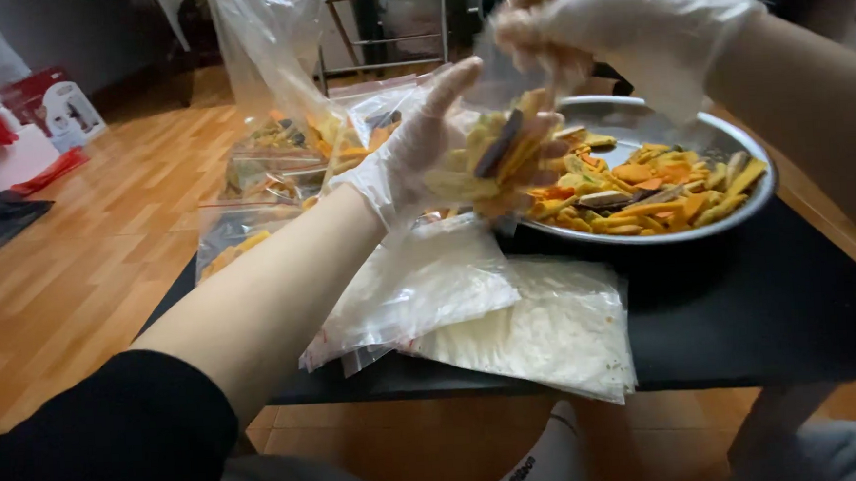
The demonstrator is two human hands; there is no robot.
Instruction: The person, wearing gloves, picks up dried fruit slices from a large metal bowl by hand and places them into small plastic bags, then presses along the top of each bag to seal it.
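Note:
Both my hands wear thin clear gloves. My left hand [414, 153] holds the side of a small clear plastic bag [502, 154] partly filled with yellow, orange and dark dried vegetable chips. My right hand [621, 20] pinches the top of the same bag from above. The bag hangs just left of a round metal tray [725, 137] that holds a heap of the same chips [655, 190] on a black table [773, 310].
A stack of empty clear bags [510, 314] lies at the table's front edge. Several filled chip bags [278, 165] and a large upright clear bag [271, 44] sit at the table's left. Wooden floor [87, 249], a metal stool [387, 18] and red-white items [41, 114] lie beyond.

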